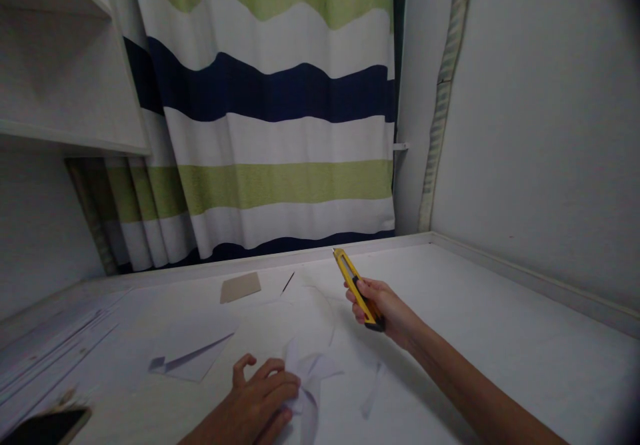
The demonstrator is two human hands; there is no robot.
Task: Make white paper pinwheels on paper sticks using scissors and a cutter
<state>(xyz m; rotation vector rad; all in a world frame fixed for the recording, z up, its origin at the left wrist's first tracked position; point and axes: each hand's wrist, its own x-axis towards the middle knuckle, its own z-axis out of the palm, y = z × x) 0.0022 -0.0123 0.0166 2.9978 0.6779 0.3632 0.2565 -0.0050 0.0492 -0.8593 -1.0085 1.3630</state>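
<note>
My right hand (383, 308) is closed round a yellow and black utility knife (354, 284), held above the white desk with its tip pointing up and away. My left hand (263, 395) rests near the front edge, fingers curled onto a crumpled piece of white paper (310, 375). A folded white paper sheet (193, 358) lies flat just left of that hand.
A small brown cardboard piece (241, 287) lies farther back on the desk (500, 325), with a thin dark sliver (288, 282) beside it. A phone (47, 425) sits at the bottom left corner. A striped curtain (275, 112) hangs behind; a shelf (60, 85) is at upper left.
</note>
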